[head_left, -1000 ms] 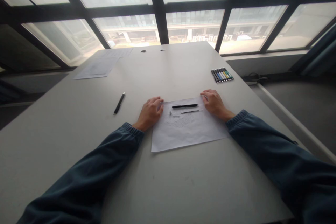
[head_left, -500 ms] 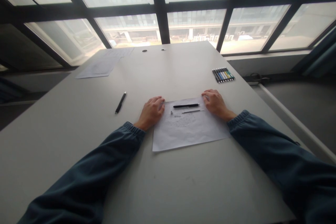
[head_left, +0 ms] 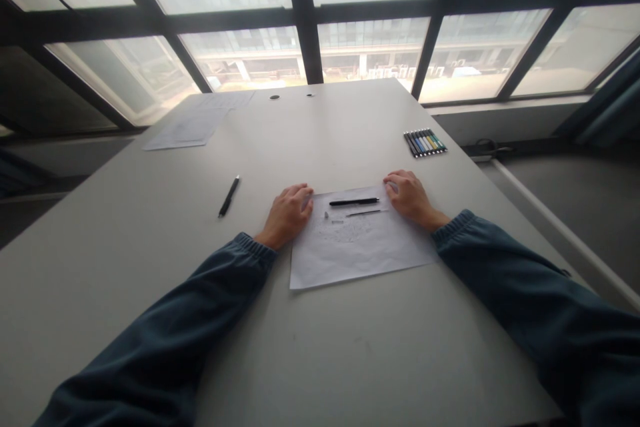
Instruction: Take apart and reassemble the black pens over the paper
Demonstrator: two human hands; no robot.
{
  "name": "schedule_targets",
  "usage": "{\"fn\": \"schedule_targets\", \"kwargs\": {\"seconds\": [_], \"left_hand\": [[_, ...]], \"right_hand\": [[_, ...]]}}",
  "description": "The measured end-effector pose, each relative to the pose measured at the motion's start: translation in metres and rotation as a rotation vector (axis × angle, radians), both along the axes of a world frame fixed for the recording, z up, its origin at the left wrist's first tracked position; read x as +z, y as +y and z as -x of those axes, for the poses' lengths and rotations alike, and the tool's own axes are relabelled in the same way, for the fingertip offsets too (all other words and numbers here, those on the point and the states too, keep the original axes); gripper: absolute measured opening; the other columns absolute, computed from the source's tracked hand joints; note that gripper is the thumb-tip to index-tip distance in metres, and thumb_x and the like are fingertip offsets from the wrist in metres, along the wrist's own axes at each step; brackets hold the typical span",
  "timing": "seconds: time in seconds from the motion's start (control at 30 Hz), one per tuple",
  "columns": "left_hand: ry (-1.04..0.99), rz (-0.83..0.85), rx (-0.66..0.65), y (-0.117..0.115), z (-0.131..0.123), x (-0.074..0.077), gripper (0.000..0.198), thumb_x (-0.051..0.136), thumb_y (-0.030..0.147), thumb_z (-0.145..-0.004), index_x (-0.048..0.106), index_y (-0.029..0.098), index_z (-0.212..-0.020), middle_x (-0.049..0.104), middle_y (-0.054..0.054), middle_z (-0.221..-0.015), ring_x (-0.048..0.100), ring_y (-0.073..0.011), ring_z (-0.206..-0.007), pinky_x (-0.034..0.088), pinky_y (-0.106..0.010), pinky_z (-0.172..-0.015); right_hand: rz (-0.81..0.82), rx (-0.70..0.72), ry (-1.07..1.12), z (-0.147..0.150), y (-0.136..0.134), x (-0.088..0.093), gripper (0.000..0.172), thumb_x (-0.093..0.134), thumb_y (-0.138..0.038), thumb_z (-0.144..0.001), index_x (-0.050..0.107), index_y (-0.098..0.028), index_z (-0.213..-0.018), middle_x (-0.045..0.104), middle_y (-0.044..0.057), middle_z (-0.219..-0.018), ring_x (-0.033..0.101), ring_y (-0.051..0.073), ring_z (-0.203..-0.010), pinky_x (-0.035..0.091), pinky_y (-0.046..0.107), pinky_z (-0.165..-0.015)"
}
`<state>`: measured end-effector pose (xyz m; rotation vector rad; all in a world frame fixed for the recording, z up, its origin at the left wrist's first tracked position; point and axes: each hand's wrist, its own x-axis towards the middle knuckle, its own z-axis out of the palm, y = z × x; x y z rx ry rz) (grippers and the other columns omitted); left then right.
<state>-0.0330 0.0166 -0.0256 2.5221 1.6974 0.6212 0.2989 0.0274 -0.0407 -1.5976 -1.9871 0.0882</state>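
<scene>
A white sheet of paper (head_left: 360, 260) lies on the table between my hands. My left hand (head_left: 287, 213) rests with loosely bent fingers at its far left corner, holding nothing. At the far right corner lies my right hand (head_left: 413, 198), palm down, its fingers also loosely bent and holding nothing. On the sheet are a black pen barrel (head_left: 355, 201), a thin pen refill (head_left: 365, 213), a small grey tip piece (head_left: 327, 215) and a tiny clear piece (head_left: 337, 222). Grey pencil-like marks (head_left: 345, 232) show below them.
On the white table (head_left: 125, 267), a black pen (head_left: 229, 196) lies left of my left hand. A row of colored markers (head_left: 425, 143) sits near the right edge. More papers (head_left: 185, 123) lie at the far left. Windows (head_left: 370, 47) rise behind the table.
</scene>
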Motion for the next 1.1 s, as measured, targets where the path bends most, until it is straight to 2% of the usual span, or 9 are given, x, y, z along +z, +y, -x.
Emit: {"fn": "schedule_targets", "kwargs": {"seconds": [1.1], "left_hand": [[0.003,-0.011,-0.008,0.0009,0.0007,-0.0018,0.035,0.050,0.029,-0.096,0.065,0.019,-0.125,0.061,-0.010,-0.140,0.055,-0.0277,-0.130,0.043,-0.046,-0.114]], "right_hand": [[0.003,-0.001,-0.004,-0.0001,-0.0003,0.0004,0.026,0.054,-0.022,-0.091,0.075,-0.018,-0.105,0.070,0.011,-0.119,0.058,0.030,-0.114,0.045,0.045,-0.102]]}}
